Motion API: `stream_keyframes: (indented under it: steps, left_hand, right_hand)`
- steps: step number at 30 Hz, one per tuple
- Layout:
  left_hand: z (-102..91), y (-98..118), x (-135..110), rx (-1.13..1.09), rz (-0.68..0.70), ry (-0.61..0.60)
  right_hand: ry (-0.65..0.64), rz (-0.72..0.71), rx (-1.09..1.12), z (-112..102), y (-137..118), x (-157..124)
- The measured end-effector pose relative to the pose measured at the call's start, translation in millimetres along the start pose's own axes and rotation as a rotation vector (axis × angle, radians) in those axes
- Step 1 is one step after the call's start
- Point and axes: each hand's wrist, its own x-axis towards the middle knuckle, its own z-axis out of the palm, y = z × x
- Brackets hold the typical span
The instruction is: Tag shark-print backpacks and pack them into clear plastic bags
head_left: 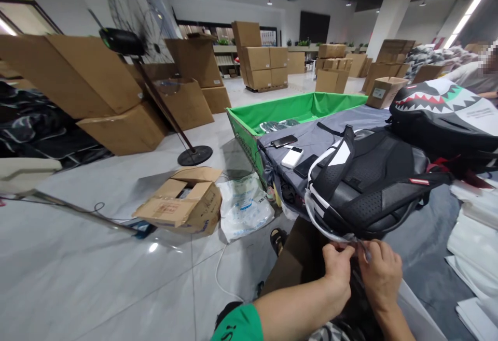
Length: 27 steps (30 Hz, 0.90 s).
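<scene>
**Both hands pinch the backpack's near rim**

Head view: the black-and-white padded backpack (373, 185) lies straps-up on the grey cloth-covered surface (424, 227), right of centre. At its six o'clock edge the left hand (338, 268) and right hand (381, 271) come close together. Each has curled fingers and the thumb pressed to the fingertips, pinching the bag's lower rim. The exact part they grip is too small to tell.

At the backpack's one o'clock lies a black shark-mouth printed backpack (439, 113). At ten o'clock rest a white rectangular device (292, 157) and a black phone (284, 141), with a green-lined trough (295, 109) beyond at eleven. An open brown cardboard box (182, 203) sits on the floor at nine o'clock.
</scene>
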Motion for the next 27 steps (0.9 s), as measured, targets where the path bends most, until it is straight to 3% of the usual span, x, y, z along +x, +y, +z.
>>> stream_keyframes:
  steps: [6,10,15,19,24,27]
  left_hand:
    - [1.0,4.6,-7.3,0.010,0.093,-0.070]
    - [8.6,19.4,-10.2,0.100,0.074,-0.141]
    - [-0.6,37.3,-21.4,0.116,0.101,-0.240]
    - [-13.7,38.3,-29.3,0.089,0.173,-0.221]
    - [-15.8,14.3,-22.2,0.013,0.093,-0.324]
    - [-12.9,-3.4,-12.6,0.044,-0.023,-0.309]
  right_hand:
    - [-0.072,-0.138,0.029,-13.6,-4.7,-3.7]
    - [-0.128,-0.116,-0.007,-19.9,-10.3,-1.8]
    - [-0.052,-0.067,-0.001,-14.4,-9.1,2.7]
    - [-0.079,0.113,0.167,-13.8,-4.0,4.5]
    - [-0.347,0.480,0.574,-17.1,9.7,11.2]
    - [-0.491,0.628,0.683,-15.4,21.3,18.3]
